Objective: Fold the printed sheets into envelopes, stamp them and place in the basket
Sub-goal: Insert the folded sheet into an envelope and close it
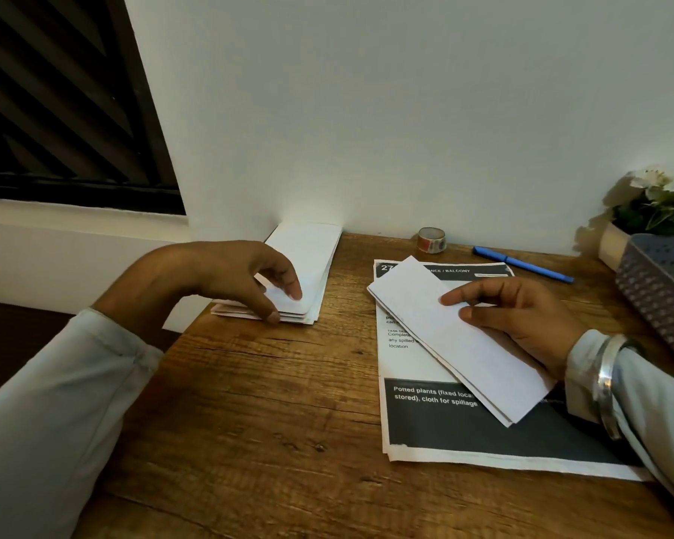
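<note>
Head view, the only angle. Right hand [522,317] grips the folded sheet [456,344] by its long edge, with forefinger and thumb curled onto the top face and the other fingers hidden beneath. The sheet lies slantwise over the flat printed sheets [444,433] under the palm. Left hand [246,274], fingers curled, pinches the near corner of the envelope stack [312,258], a fingertip on top and the thumb at the edge. Cannot tell whether one envelope has parted from the rest. Basket [662,282] is near the right hand's outer side. Tape roll [432,240] and blue pen [522,263] lie beyond its fingertips on the table [269,402]. Judgement: the step is fetching an envelope for the fold. Fan the corner with the thumb so only one lifts, and grip the fold lightly so the creases stay flat.
</note>
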Demonstrator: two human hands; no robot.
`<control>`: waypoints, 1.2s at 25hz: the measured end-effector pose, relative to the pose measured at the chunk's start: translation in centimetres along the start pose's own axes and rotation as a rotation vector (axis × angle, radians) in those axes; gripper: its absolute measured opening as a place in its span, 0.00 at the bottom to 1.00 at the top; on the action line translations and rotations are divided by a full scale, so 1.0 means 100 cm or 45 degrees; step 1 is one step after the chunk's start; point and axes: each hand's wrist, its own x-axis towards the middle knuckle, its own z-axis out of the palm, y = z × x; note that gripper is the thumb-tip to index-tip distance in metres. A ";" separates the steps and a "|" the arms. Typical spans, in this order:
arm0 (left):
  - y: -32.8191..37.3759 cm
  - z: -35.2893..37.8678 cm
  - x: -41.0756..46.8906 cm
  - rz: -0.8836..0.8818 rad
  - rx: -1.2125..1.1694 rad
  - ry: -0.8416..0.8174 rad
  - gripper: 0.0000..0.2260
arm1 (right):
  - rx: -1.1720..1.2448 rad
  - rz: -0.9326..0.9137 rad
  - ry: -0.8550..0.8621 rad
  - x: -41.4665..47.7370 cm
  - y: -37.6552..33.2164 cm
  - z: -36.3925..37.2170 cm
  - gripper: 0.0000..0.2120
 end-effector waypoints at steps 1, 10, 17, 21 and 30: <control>-0.003 -0.001 0.000 0.005 -0.023 0.001 0.16 | -0.009 0.002 0.000 0.000 0.000 0.000 0.13; -0.010 -0.005 -0.005 0.008 -0.093 -0.006 0.10 | -0.008 0.017 -0.021 0.000 -0.003 0.001 0.15; 0.014 0.019 0.007 0.306 -0.271 0.594 0.04 | 0.076 0.025 -0.003 0.001 -0.001 0.000 0.14; 0.038 0.051 0.028 0.408 -0.089 0.787 0.11 | 0.229 0.037 0.098 0.002 0.002 0.002 0.13; 0.066 0.082 0.055 0.388 0.103 0.793 0.18 | 0.464 0.058 0.193 0.005 0.003 -0.003 0.13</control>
